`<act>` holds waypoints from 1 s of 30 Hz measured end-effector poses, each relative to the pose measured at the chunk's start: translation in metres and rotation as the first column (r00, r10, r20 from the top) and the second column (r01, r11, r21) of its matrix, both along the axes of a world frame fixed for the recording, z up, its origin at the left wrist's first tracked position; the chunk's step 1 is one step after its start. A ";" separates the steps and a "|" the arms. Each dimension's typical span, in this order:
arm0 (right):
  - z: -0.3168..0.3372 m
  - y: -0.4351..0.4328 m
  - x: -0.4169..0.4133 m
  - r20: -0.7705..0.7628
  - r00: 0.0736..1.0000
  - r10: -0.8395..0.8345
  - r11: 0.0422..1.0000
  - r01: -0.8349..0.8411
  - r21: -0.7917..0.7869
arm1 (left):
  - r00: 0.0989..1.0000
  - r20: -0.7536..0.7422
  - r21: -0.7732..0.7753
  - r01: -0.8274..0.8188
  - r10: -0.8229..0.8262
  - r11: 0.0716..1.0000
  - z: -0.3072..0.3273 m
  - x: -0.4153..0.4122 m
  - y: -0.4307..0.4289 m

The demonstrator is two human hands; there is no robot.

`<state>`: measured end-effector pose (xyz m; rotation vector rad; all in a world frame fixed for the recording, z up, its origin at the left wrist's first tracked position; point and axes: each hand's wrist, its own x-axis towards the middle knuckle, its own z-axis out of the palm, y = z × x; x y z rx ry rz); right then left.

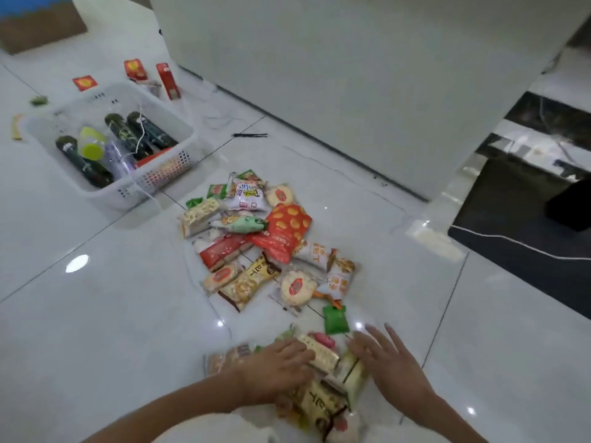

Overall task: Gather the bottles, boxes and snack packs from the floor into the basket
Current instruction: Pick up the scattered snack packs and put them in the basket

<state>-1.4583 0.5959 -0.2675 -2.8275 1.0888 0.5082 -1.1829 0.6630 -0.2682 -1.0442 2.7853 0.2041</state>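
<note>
A heap of snack packs lies on the white tiled floor in the middle of the view. Closer to me is a smaller cluster of packs. My left hand lies flat on the left side of that cluster, fingers straight over the wrappers. My right hand rests open on its right side, fingers spread. The white plastic basket stands at the upper left and holds dark bottles, a yellow-capped bottle and a red box. One green pack lies between the two groups.
Red boxes and red packs stand or lie on the floor behind the basket. A white wall panel runs along the back. A dark step or platform sits at right. A cardboard box is at top left.
</note>
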 end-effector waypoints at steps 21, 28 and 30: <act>0.186 -0.169 0.081 0.371 0.673 -0.639 0.769 0.575 0.280 | -0.270 -0.367 0.667 -0.743 0.890 0.050 0.203 0.130 -0.131; 0.220 -0.217 0.310 0.527 0.621 -0.580 0.814 0.433 0.386 | -0.631 -0.282 0.705 -0.648 0.723 -0.290 0.177 0.267 -0.101; 0.195 -0.204 0.367 0.485 0.617 -0.619 0.778 0.401 0.483 | -0.678 -0.243 0.710 -0.612 0.694 -0.349 0.159 0.302 -0.103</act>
